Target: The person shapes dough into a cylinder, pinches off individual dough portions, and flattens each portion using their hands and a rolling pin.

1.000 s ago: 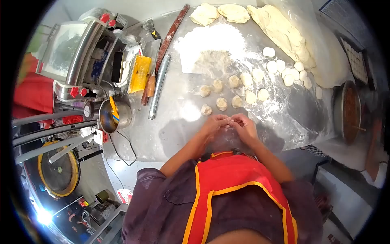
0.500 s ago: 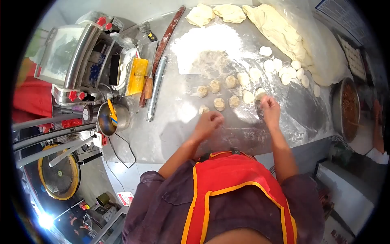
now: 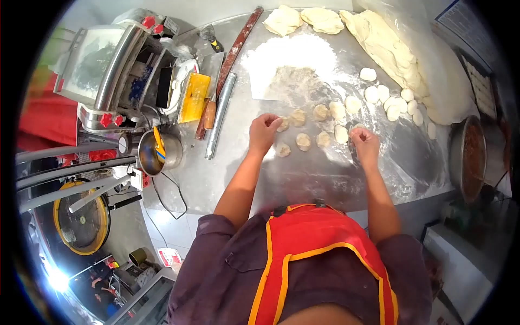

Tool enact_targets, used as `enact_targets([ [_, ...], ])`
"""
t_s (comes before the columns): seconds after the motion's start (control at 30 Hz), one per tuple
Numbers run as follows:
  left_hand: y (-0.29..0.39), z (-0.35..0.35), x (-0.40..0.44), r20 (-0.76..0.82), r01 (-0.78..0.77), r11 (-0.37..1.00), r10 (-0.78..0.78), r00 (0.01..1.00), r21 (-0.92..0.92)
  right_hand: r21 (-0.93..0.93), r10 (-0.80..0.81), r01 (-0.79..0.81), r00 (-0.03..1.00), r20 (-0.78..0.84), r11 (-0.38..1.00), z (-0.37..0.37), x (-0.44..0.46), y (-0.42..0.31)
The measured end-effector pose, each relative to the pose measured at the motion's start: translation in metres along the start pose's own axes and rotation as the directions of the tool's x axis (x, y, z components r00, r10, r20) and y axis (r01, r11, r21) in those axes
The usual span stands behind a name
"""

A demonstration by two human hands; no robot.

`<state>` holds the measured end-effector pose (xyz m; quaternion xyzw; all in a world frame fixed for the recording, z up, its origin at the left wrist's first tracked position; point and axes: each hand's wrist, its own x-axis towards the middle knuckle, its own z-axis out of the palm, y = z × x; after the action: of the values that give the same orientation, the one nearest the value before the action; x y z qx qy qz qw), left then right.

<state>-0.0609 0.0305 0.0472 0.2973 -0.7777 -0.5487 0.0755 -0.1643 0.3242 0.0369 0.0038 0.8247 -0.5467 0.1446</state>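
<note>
Several small dough pieces lie in two rough rows on the floury metal table. My left hand (image 3: 263, 133) is at the left end of the back row, its fingertips pinched at the edge of a brownish dough ball (image 3: 283, 124). Just in front of it sits another dough ball (image 3: 283, 149). My right hand (image 3: 366, 147) is closed at the right end, thumb and fingers together against a dough piece (image 3: 358, 128) that they partly cover. Between the hands lie more floured pieces, among them a dough ball (image 3: 303, 142) and a paler dough piece (image 3: 341, 134).
Loose flour (image 3: 265, 59) is spread behind the rows. A large dough slab (image 3: 379, 46) lies back right, with small white dough rounds (image 3: 392, 103) before it. A metal bowl of filling (image 3: 470, 157) stands right. Left are a metal rod (image 3: 221, 116), a yellow scraper (image 3: 194, 97) and a roller machine (image 3: 111, 70).
My left hand has gone from the front left dough ball to the back left one. My right hand stays by the same dough piece. The whole view has shifted slightly.
</note>
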Motion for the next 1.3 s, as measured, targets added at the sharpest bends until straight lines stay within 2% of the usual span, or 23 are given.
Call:
enact_targets([
  [0.07,-0.01,0.012,0.006,-0.023,-0.038,0.993,0.041,0.999,0.116,0.093,0.051,-0.054,0.998,0.031,0.994,0.004,-0.001,0.0],
  [0.17,-0.017,0.022,0.005,-0.145,-0.104,0.96,0.145,0.979,0.26,0.116,0.032,-0.036,0.999,0.038,0.993,0.006,-0.001,-0.001],
  [0.27,-0.019,0.021,0.011,-0.15,0.02,0.979,0.01,0.989,0.202,0.251,0.038,-0.045,0.999,0.031,0.967,0.011,-0.001,-0.011],
  [0.37,-0.027,0.015,0.019,-0.037,0.023,0.968,-0.014,0.999,0.249,-0.085,0.037,-0.035,0.999,0.031,0.996,0.016,0.002,-0.017],
  [0.4,-0.031,0.013,0.02,-0.002,0.058,0.984,-0.059,0.998,0.169,-0.173,-0.063,0.063,0.998,0.005,0.983,0.022,0.015,0.018],
  [0.5,-0.034,0.006,0.02,0.085,0.147,0.987,-0.141,0.986,-0.066,-0.403,-0.355,0.322,0.935,-0.005,0.856,0.026,0.009,0.009],
  [0.57,-0.017,-0.003,0.007,0.096,0.168,0.961,-0.15,0.984,-0.219,-0.467,-0.301,0.308,0.949,0.092,0.829,0.02,0.008,0.01],
  [0.6,-0.016,-0.008,0.003,0.063,0.153,0.968,-0.143,0.988,-0.2,-0.499,-0.272,0.307,0.952,0.143,0.811,0.016,0.009,0.01],
  [0.7,-0.027,-0.024,-0.009,-0.032,0.123,0.977,-0.131,0.991,-0.172,-0.199,-0.09,0.132,0.975,0.204,0.971,-0.008,-0.003,-0.017],
  [0.73,-0.037,-0.027,-0.01,-0.058,0.114,0.976,-0.126,0.99,-0.184,-0.127,-0.106,0.124,0.984,0.141,0.984,-0.01,-0.001,-0.008],
  [0.8,-0.045,-0.031,-0.016,-0.117,0.112,0.97,-0.139,0.983,-0.216,-0.058,-0.03,0.035,0.997,0.076,0.998,-0.012,0.0,-0.005],
  [0.9,-0.05,-0.034,-0.021,-0.294,-0.035,0.992,0.071,0.953,0.124,0.085,0.054,-0.058,0.997,0.056,0.995,-0.002,0.009,-0.029],
  [0.93,-0.053,-0.035,-0.023,-0.307,-0.066,0.978,0.125,0.943,0.196,0.136,0.079,-0.087,0.995,0.065,0.987,0.005,0.012,-0.037],
  [1.03,-0.064,-0.036,-0.028,-0.318,-0.133,0.912,0.268,0.909,0.387,-0.11,-0.015,0.025,0.996,0.092,0.994,0.026,0.034,-0.061],
  [1.07,-0.068,-0.037,-0.03,-0.315,-0.147,0.889,0.303,0.9,0.433,-0.083,-0.059,0.068,0.993,0.105,0.994,0.037,0.047,-0.059],
  [1.17,-0.075,-0.033,-0.032,-0.313,-0.221,0.815,0.435,0.844,0.535,-0.175,-0.123,0.138,0.988,0.091,0.975,0.07,0.078,-0.069],
  [1.2,-0.076,-0.031,-0.031,-0.314,-0.248,0.788,0.482,0.818,0.563,-0.245,-0.115,0.144,0.985,0.13,0.959,0.083,0.105,-0.047],
  [1.3,-0.076,-0.028,-0.029,-0.33,-0.206,0.779,0.468,0.82,0.593,-0.392,-0.34,0.371,0.929,0.147,0.842,0.115,0.123,-0.064],
])
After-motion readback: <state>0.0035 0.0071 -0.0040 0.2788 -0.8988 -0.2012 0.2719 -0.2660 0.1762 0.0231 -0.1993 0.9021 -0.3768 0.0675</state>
